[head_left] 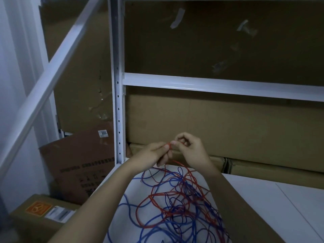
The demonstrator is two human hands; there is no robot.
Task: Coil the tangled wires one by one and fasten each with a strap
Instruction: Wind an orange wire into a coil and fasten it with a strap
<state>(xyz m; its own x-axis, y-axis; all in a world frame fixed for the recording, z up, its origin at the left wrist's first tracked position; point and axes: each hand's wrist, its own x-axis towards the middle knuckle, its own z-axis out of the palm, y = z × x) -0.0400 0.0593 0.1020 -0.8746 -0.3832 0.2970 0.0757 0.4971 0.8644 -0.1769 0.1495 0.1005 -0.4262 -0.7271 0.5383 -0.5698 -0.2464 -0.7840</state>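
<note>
The head view looks down on a white shelf surface (263, 199) inside a white metal rack (118, 85). At the lower left of the frame stand a brown cardboard box (78, 165) with a white label and, below it, another box with an orange sticker (38, 209).

A little left of the frame's centre, the left hand (154, 154) pinches the end of a red wire (182, 167) between thumb and fingertips. Just to its right, the right hand (190, 148) pinches the same red wire end, its fingers curled; the two hands' fingertips almost touch.

From this pinch point the red wire runs down, passing between the two forearms, into the tangle of red and blue wires (175, 207). The tangle lies on the white surface in the lower middle of the frame, below both hands. Large cardboard boxes (228, 123) fill the rack behind the hands, to the right.
</note>
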